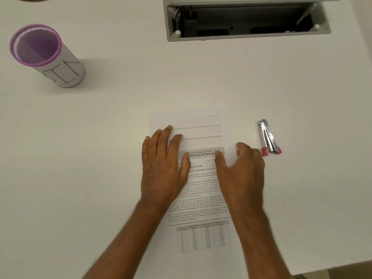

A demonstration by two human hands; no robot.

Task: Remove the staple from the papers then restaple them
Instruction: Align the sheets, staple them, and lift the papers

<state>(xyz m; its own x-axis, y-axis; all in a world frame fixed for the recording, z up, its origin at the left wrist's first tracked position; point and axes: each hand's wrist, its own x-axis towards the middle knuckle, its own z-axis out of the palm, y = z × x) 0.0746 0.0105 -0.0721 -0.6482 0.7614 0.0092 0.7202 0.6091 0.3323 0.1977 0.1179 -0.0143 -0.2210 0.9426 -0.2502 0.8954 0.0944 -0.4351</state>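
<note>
While flat on the white table (100,158), toward its near edge and a little right of the middle, papers (198,137) pinned under the left hand (164,168). Palm down, fingers straight and spread, fingertips up on the blank ruled upper part of the top sheet, heel of the hand over the printed text at the left margin. Nothing gripped there, just pressing. Over on the right side of the sheet, right hand (241,172), blurred, fingers loosely bent, thumb lying on the grey heading band, fingertips past the right edge of the papers and close above the tabletop. Nothing seen held in it; whether actually touching the sheet, hard to tell through the blur. Staple itself too small to make out. Printed text and a fare table visible between and below the two forearms.

Just beyond those right fingertips, stapler (268,137), silver with pink ends, lying on the table apart from the papers, pink ends toward the near edge, untouched. Far off toward the left edge, purple mesh cup (45,55) wrapped in white paper with pencilled letters, standing upright. At the far edge, right of centre, open cable hatch (246,19) sunk into the tabletop, grey frame, dark inside.
</note>
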